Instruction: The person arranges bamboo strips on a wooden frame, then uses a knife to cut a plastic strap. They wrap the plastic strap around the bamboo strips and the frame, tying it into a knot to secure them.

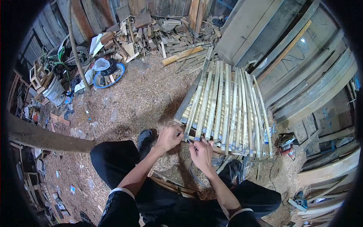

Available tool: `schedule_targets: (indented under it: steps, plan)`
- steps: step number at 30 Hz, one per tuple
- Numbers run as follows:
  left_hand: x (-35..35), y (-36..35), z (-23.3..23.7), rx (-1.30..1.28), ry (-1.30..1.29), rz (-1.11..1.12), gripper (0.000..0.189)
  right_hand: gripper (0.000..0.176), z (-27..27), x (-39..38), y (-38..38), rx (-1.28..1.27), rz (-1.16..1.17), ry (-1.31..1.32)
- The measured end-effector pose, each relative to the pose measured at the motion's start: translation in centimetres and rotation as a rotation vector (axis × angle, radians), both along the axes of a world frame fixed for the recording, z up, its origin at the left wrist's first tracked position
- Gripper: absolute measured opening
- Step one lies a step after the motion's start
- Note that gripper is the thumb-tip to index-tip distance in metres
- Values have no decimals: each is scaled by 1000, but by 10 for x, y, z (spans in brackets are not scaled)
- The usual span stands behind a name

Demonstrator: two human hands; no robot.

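Both hands meet at the near left corner of a rack of long, pale wooden slats (206, 106), their ends marked with bluish-grey patches. My left hand (169, 138) is closed, its fingers curled beside the end of the leftmost slat; a small dark bit shows at the fingertips. My right hand (201, 154) is closed too, just right of it, thumb and fingers pinched at the slat ends. A thin dark piece shows between the two hands, too small to name. What each hand grips is mostly hidden by the fingers.
Scrap wood (151, 36) is heaped at the back wall. A blue basin (109, 77) and a white bucket (55, 93) stand at left. A red power tool (288, 145) lies right of the rack. Boards lean at right; a post (49, 134) juts in from the left. Shavings cover the ground.
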State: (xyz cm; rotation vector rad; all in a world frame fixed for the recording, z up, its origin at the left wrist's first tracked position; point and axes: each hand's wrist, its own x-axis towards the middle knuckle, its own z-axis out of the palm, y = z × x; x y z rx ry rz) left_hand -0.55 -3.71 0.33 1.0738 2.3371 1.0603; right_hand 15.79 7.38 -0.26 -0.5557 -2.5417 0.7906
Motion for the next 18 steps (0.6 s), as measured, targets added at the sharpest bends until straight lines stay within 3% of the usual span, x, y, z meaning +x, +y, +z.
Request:
schedule_targets:
  steps: [8,14,18]
  plan:
    - [5,1,-30,127,14,88,20,24,0,7,4,51,53,62]
    - [7,0,-14,40,-36,86,21,24,-12,8,4,67,75,75]
    - [0,-4,-22,167,-27,72,21,23,-5,11,2,101,70,62]
